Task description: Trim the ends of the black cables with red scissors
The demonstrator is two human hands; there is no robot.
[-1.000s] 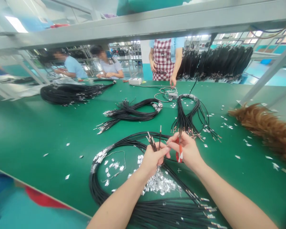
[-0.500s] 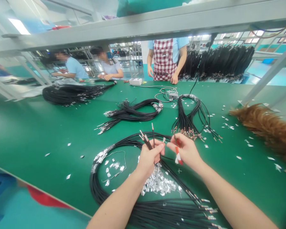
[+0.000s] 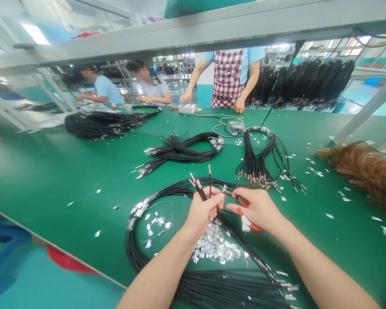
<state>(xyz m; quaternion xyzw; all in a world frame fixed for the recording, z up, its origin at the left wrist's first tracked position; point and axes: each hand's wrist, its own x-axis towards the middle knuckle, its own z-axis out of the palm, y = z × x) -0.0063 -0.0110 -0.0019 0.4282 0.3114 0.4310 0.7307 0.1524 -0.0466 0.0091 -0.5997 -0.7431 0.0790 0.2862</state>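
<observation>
My left hand (image 3: 206,208) is closed round several black cables (image 3: 200,189), their bare copper ends pointing up, with one cable standing apart from the rest. A small silver piece (image 3: 224,188) shows at its fingertips. Just to the right, my right hand (image 3: 254,206) is closed on a red-handled tool (image 3: 251,223), whose working end lies close to the left fingertips. Below the hands is a pile of silver foil pieces (image 3: 217,242). A large loop of black cables (image 3: 133,244), wrapped with silver labels, curves round the pile.
More cable bundles lie beyond on the green table (image 3: 51,176): at the middle (image 3: 193,148), right (image 3: 259,150) and far left (image 3: 106,124). A brown furry item (image 3: 360,171) lies right. A person in a checked apron (image 3: 228,77) stands opposite; two people sit left.
The tool in my right hand has turned, its red handle now pointing right. The person opposite has reached one hand to the white box. The whole view has shifted slightly.
</observation>
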